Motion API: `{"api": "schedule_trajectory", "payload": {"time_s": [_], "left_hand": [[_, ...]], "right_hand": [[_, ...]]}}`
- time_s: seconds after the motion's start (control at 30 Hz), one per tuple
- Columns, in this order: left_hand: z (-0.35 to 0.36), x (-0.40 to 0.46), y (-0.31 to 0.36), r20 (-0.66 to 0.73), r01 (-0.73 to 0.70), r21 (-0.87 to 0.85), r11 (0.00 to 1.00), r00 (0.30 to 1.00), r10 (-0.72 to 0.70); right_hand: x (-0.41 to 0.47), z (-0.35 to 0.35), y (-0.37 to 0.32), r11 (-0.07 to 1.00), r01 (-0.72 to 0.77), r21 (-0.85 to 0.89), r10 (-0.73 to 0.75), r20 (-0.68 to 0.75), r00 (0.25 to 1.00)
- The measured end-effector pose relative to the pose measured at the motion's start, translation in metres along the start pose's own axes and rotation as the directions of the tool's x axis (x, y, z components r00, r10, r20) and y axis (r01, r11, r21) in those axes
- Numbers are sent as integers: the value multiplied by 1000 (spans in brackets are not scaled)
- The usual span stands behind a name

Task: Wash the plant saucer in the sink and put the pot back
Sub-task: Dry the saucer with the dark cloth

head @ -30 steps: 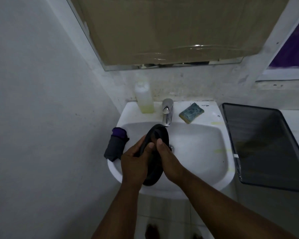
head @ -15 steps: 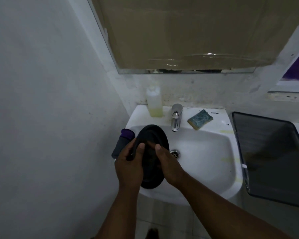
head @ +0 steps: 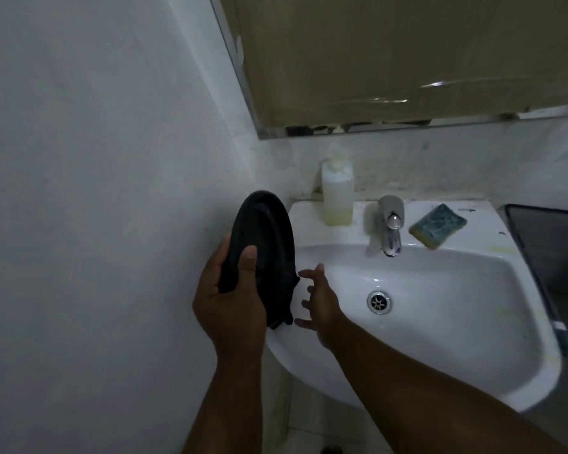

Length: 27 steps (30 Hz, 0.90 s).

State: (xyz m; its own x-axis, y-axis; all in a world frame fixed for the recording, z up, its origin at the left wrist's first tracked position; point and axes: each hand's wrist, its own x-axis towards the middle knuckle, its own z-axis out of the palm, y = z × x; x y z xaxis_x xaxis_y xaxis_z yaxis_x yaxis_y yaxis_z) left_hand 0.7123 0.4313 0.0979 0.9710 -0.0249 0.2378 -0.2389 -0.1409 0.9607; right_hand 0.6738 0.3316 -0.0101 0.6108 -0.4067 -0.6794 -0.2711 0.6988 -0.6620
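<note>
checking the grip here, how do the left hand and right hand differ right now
The left hand grips the black saucer, thumb curled over its face; the right hand holds nothing. The left hand's fingers wrap the saucer's edge; the right hand's fingers are spread and relaxed beside it. The left hand sits at the sink's left rim; the right hand hangs over the basin. Both are bare.

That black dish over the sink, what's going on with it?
A person is holding a black plant saucer on edge in the left hand, beside the left rim of the white sink. The right hand is open next to it, not gripping. No water shows at the tap; a sponge and soap bottle sit behind.
</note>
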Motion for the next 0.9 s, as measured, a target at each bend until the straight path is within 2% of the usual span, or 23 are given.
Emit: {"api": "schedule_trajectory", "payload": {"time_s": [0.13, 0.27, 0.4, 0.6, 0.9], "left_hand": [[0, 13, -11, 21, -49, -30, 998, 999, 50], [-5, 23, -23, 12, -48, -32, 998, 999, 49], [-8, 30, -27, -14, -75, -28, 997, 997, 75], [-14, 41, -29, -40, -98, -29, 995, 995, 96], [-19, 41, -20, -74, 10, -50, 999, 997, -14]], "right_hand": [[23, 23, 16, 990, 32, -135, -37, -32, 999], [86, 24, 50, 986, -52, -158, 35, -112, 993], [64, 35, 26, 958, -75, -277, 38, -138, 990], [53, 34, 14, 929, 4, -369, -50, -114, 992], [0, 7, -7, 901, 196, -386, -259, -116, 959]]}}
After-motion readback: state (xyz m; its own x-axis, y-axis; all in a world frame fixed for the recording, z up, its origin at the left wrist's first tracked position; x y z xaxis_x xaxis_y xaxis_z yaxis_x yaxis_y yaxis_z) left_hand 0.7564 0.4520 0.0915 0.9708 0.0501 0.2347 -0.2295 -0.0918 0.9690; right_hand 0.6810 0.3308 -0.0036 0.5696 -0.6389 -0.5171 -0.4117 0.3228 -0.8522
